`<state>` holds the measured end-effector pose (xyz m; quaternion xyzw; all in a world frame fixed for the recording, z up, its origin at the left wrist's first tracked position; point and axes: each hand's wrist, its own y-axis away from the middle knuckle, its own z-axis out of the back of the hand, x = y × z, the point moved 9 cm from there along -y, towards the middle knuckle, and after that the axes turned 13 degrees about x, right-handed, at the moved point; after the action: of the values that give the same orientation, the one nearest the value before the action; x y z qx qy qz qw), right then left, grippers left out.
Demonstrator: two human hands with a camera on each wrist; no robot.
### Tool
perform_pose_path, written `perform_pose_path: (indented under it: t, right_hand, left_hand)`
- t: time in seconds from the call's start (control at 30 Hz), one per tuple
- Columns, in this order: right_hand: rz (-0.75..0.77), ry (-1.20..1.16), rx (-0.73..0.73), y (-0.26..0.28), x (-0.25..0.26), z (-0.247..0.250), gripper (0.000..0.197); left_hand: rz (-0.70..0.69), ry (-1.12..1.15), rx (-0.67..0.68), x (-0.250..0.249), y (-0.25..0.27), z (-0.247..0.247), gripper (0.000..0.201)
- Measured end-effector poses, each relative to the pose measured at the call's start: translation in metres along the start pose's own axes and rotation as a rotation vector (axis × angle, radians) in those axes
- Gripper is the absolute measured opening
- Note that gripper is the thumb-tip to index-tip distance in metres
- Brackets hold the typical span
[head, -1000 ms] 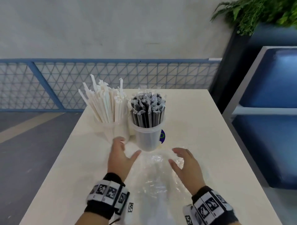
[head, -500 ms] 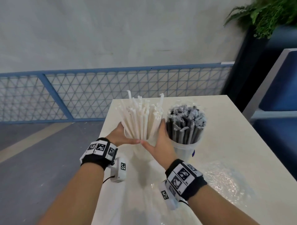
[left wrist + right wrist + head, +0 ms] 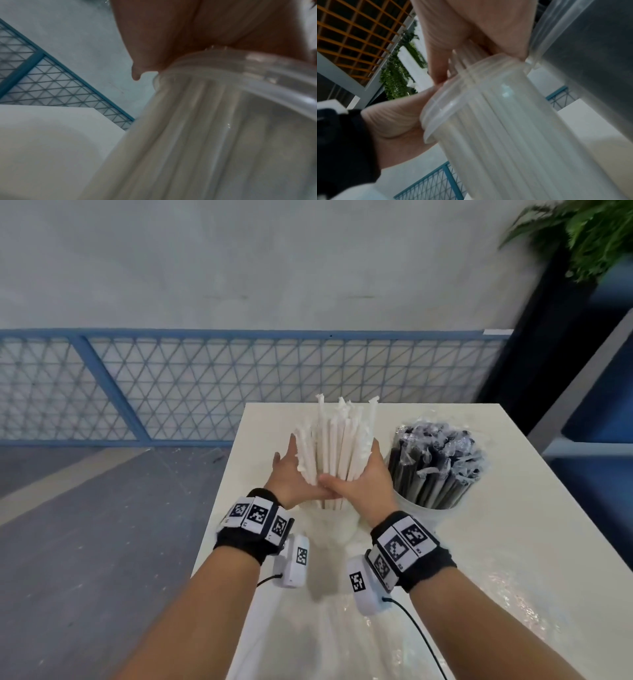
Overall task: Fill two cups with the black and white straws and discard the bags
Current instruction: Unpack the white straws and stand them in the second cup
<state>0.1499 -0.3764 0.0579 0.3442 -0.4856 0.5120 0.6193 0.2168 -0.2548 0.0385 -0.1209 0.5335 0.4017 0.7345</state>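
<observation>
Item one: bundle of white paper-wrapped straws (image 3: 337, 446), upright in a clear plastic cup (image 3: 505, 135), clasped just above the rim between my hands; my left hand (image 3: 291, 477) cups its left side and my right hand (image 3: 366, 484) its right, thumbs meeting in front. Item two: black film-wrapped straws (image 3: 435, 460) in a second clear plastic cup (image 3: 424, 513), just right of my right hand. Item three: crumpled clear plastic bag (image 3: 507, 594), flat on the white table (image 3: 534, 491) beside my right forearm.

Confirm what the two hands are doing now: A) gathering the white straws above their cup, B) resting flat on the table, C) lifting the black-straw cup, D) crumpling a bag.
A: the left hand and right hand wrap round the white straws just above their cup, thumbs meeting in front; the black straws stand untouched.
</observation>
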Motion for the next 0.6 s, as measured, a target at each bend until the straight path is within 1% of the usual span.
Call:
perform_pose_path:
  t: [0.1, 0.2, 0.33, 0.4, 0.5, 0.57, 0.6]
  right_hand:
    - [0.038, 0.003, -0.05, 0.0, 0.01, 0.006, 0.07]
    - [0.124, 0.003, -0.058, 0.001, 0.03, 0.012, 0.066]
    - [0.26, 0.002, -0.053, 0.005, 0.06, 0.02, 0.063]
    - [0.311, -0.009, -0.059, 0.006, 0.069, 0.023, 0.063]
    - [0.322, -0.056, -0.024, 0.007, 0.071, 0.024, 0.066]
    - [0.324, -0.1, 0.016, 0.009, 0.071, 0.023, 0.071]
    - [0.326, -0.089, 0.032, 0.01, 0.072, 0.021, 0.073]
  left_hand:
    - [-0.137, 0.0, -0.101, -0.022, 0.007, 0.005, 0.117]
    - [-0.18, 0.111, -0.167, -0.029, 0.012, 0.012, 0.097]
    - [-0.309, 0.164, -0.214, -0.052, 0.02, 0.021, 0.098]
    - [-0.345, 0.187, -0.232, -0.06, 0.024, 0.025, 0.092]
    - [-0.38, 0.137, -0.227, -0.071, 0.033, 0.024, 0.083]
    - [-0.416, 0.138, -0.205, -0.073, 0.036, 0.02, 0.089]
    - [-0.413, 0.12, -0.206, -0.073, 0.037, 0.02, 0.092]
